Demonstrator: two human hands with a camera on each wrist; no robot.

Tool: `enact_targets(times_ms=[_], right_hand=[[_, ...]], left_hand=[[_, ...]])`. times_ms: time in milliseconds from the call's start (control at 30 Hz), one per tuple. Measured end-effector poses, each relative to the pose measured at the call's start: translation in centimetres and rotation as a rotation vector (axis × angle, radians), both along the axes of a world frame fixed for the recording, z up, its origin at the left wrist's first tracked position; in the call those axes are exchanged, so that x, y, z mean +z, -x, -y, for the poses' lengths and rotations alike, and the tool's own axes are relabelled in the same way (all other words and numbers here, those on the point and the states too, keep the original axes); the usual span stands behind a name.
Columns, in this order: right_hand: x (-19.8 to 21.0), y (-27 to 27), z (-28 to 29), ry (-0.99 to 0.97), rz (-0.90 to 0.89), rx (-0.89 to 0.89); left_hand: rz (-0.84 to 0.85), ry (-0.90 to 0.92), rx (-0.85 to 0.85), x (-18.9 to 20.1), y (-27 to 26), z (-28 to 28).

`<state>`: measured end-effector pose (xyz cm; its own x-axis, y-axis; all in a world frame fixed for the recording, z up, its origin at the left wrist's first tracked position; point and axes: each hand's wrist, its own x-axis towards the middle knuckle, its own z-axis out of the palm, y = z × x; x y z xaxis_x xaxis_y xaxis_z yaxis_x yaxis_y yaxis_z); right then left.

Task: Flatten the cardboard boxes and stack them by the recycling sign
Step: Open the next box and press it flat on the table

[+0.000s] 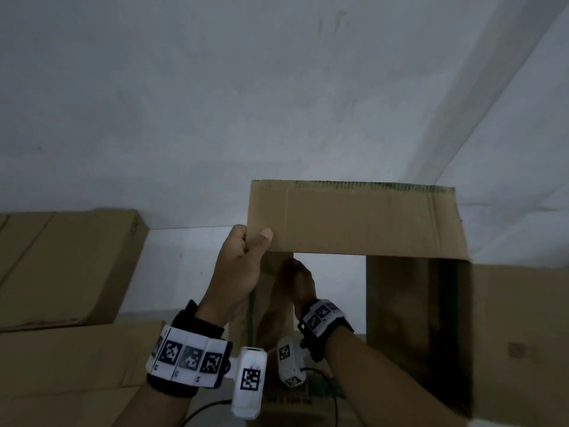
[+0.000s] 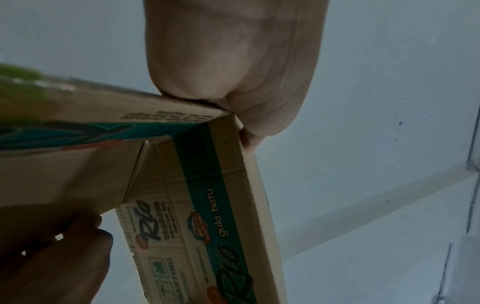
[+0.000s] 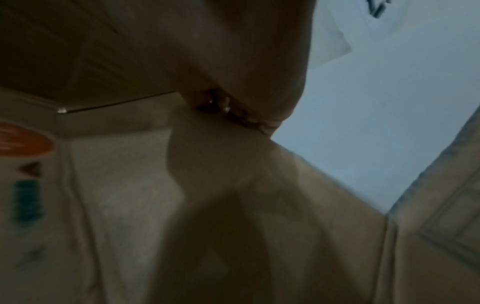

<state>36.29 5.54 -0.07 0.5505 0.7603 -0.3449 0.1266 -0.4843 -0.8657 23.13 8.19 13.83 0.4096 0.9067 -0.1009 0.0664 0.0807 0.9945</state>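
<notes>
An opened brown cardboard box stands upright before a pale wall, its far panel raised and its right panel facing me. My left hand grips the far panel's left corner, thumb on the near face. My right hand sits lower, under that panel, fingers curled on the narrow left side panel. In the left wrist view the box shows teal and orange print, with my left hand clamped on its corner. The right wrist view is dim; my right hand pinches a cardboard edge.
Flattened brown cardboard sheets lean and lie at the left, one near the bottom left. A white sheet of paper hangs on the wall. A white floor strip shows through the box.
</notes>
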Motion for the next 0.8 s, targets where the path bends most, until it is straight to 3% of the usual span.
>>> enact_targets(times_ms=[67, 100, 267, 367, 567, 633, 800], right_hand=[[0.5, -0.7, 0.3, 0.066, 0.024, -0.002], [0.9, -1.2, 0.7, 0.097, 0.119, 0.053], [2.9, -3.6, 4.8, 0.271, 0.924, 0.568], [3.6, -5.4, 7.0, 0.476, 1.135, 0.758], [2.5, -9.0, 8.4, 0.887, 1.089, 0.826], [2.1, -10.0, 8.4, 0.996, 1.158, 0.834], [2.2, -11.0, 8.7, 1.017, 1.106, 0.745]], left_hand=[[-0.015, -0.009, 0.02, -0.3, -0.2, -0.3], [-0.03, -0.021, 0.028, -0.5, -0.3, -0.4], [-0.114, -0.098, 0.059, -1.3, -0.7, -0.7], [-0.104, -0.102, 0.063, -1.5, -0.8, -0.9], [-0.09, -0.129, 0.042, -1.2, -0.9, -1.0], [-0.079, -0.117, 0.043, -1.2, -0.9, -1.0], [-0.045, -0.059, 0.031, -1.5, -1.1, -0.6]])
